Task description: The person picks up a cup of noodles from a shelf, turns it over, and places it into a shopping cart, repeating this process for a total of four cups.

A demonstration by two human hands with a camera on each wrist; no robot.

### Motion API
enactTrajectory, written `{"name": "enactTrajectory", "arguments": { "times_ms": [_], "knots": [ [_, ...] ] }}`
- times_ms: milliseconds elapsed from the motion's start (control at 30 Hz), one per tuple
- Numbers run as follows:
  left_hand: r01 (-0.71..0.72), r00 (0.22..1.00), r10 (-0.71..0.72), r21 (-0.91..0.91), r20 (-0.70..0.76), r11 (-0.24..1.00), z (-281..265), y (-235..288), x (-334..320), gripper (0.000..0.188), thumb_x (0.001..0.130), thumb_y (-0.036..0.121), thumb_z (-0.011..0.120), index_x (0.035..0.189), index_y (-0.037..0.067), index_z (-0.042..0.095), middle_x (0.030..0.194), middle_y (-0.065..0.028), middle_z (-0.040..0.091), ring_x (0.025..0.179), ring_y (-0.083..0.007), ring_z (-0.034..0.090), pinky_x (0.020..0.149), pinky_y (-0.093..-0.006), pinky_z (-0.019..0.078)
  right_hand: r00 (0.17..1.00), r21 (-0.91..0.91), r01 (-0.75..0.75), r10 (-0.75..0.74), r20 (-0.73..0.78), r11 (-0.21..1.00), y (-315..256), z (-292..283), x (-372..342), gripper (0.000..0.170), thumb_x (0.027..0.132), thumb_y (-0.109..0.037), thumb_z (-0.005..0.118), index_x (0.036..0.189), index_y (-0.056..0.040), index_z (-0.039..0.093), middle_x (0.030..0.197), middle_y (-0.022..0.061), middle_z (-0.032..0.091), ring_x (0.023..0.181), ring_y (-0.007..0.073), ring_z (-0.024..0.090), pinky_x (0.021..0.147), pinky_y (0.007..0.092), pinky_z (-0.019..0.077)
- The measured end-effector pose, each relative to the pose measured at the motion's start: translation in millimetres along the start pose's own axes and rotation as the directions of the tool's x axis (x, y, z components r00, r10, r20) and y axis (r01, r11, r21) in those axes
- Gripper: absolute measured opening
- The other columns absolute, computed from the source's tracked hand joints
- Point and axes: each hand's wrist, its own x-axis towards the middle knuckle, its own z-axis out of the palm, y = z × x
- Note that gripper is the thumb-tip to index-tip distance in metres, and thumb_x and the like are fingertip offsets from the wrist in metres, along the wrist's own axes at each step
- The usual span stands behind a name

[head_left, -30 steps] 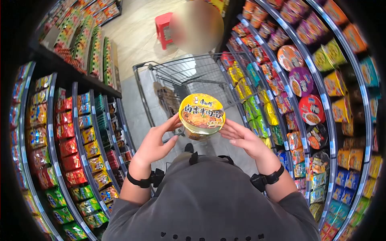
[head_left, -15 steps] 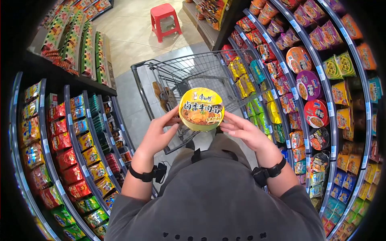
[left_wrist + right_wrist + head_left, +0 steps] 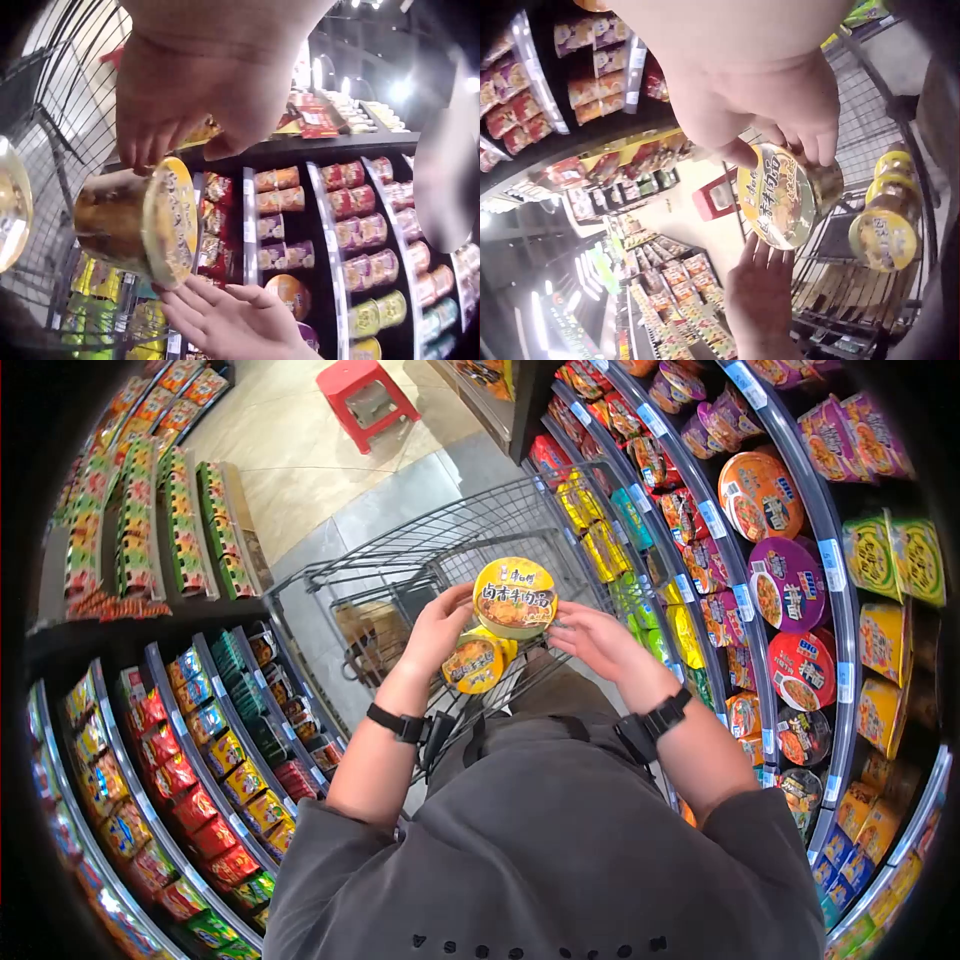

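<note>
Against the two earlier head views, we note the cart filling more of the picture, the stool farther left, and a second tub showing below the tub in hand. We read this as the carry having come over the cart's near part, the tub not yet let go. Grip: the left hand and right hand each lay fairly straight fingers on opposite sides; we judge the tub pressed between them rather than pinched by either. How firmly, we cannot tell. Edges: the right wrist view shows more tubs in a row near the cart's side, so a low path there could knock them. The right rack stands near the right hand; we judge the easier room to be forward, above the wire.
</note>
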Motion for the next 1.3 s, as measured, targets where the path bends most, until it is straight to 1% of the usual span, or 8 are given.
{"name": "enactTrajectory", "arguments": {
  "times_ms": [233,433,567,667,800,900,1000,1300],
  "knots": [
    [0.442,0.897,-0.441,0.149,-0.041,0.885,41.6,-111.6,120.7,0.063,0.097,0.019,0.061,0.154,0.0,0.042,0.137,-0.019,0.061,0.122,-0.0249,0.06,0.1,-0.0338,0.0494,0.909,-0.1,-0.311,0.265,-0.323,0.945,17.2,-86.8,104.6,0.036,0.093,-0.018,0.064,0.129,-0.0118,0.06,0.129,0.0032,0.062,0.124,0.0187,0.055,0.107,0.0362,0.0424],
    [0.56,0.81,-0.583,0.375,-0.06,0.739,65.9,-170.8,173.9,0.054,0.094,0.031,0.06,0.138,0.0,0.058,0.127,-0.0219,0.068,0.113,-0.0313,0.067,0.093,-0.0382,0.0523,0.8,-0.204,-0.563,0.464,-0.38,0.801,20.5,-132.0,164.7,0.046,0.089,-0.021,0.063,0.133,-0.0081,0.055,0.138,0.0088,0.056,0.128,0.0255,0.054,0.109,0.0439,0.0401],
    [0.774,0.632,-0.775,-0.032,0.0,0.632,80.8,-193.3,187.7,0.045,0.095,0.03,0.06,0.13,0.002,0.064,0.115,-0.0124,0.068,0.094,-0.0235,0.061,0.081,-0.0379,0.0494,0.66,-0.174,-0.696,0.524,-0.538,0.697,39.2,-157.4,196.1,0.056,0.088,-0.02,0.06,0.141,-0.0054,0.05,0.149,0.0135,0.05,0.135,0.0327,0.051,0.114,0.0518,0.037],
    [0.866,0.497,-0.867,0.033,0.026,0.498,83.7,-216.7,197.8,0.046,0.097,0.032,0.059,0.134,0.004,0.06,0.127,-0.0127,0.064,0.115,-0.0268,0.059,0.099,-0.0451,0.0468,0.674,-0.265,-0.724,0.571,-0.469,0.637,30.9,-157.0,202.9,0.061,0.088,-0.022,0.061,0.144,-0.0039,0.048,0.154,0.016,0.045,0.137,0.0367,0.049,0.116,0.0533,0.0347],
    [0.857,0.503,-0.864,0.124,0.005,0.499,89.0,-243.4,196.2,0.048,0.098,0.034,0.06,0.134,0.003,0.06,0.128,-0.0152,0.063,0.117,-0.0283,0.059,0.098,-0.0489,0.0479,0.677,-0.355,-0.733,0.576,-0.457,0.58,35.7,-161.1,215.1,0.06,0.09,-0.026,0.061,0.145,-0.0056,0.05,0.152,0.0182,0.047,0.139,0.0359,0.047,0.116,0.0527,0.0343],
    [0.944,0.327,-0.945,0.04,0.019,0.327,91.0,-239.4,197.2,0.054,0.097,0.042,0.062,0.133,0.002,0.06,0.127,-0.0191,0.063,0.114,-0.0312,0.06,0.096,-0.0457,0.0505,0.692,-0.395,-0.722,0.566,-0.449,0.569,39.6,-156.6,213.6,0.059,0.092,-0.029,0.062,0.145,-0.0067,0.05,0.151,0.018,0.049,0.139,0.034,0.047,0.115,0.0523,0.0343],
    [0.955,0.297,-0.955,-0.008,-0.019,0.297,87.1,-230.3,196.6,0.057,0.097,0.044,0.062,0.134,0.001,0.059,0.129,-0.0199,0.062,0.117,-0.033,0.06,0.096,-0.0459,0.0506,0.706,-0.445,-0.708,0.549,-0.447,0.548,37.7,-157.1,218.9,0.058,0.093,-0.032,0.063,0.145,-0.0075,0.052,0.148,0.017,0.051,0.136,0.0317,0.049,0.113,0.0514,0.036],
    [0.738,0.618,-0.783,0.392,-0.065,0.55,61.6,-175.7,197.3,0.051,0.094,0.038,0.057,0.118,-0.005,0.071,0.118,-0.0269,0.071,0.111,-0.0365,0.069,0.095,-0.0432,0.0524,0.809,-0.503,-0.584,0.404,-0.428,0.637,26.8,-164.2,205.5,0.044,0.089,-0.028,0.064,0.13,-0.0104,0.059,0.117,0.0063,0.063,0.113,0.0189,0.061,0.092,0.0384,0.0455]
  ]
}}
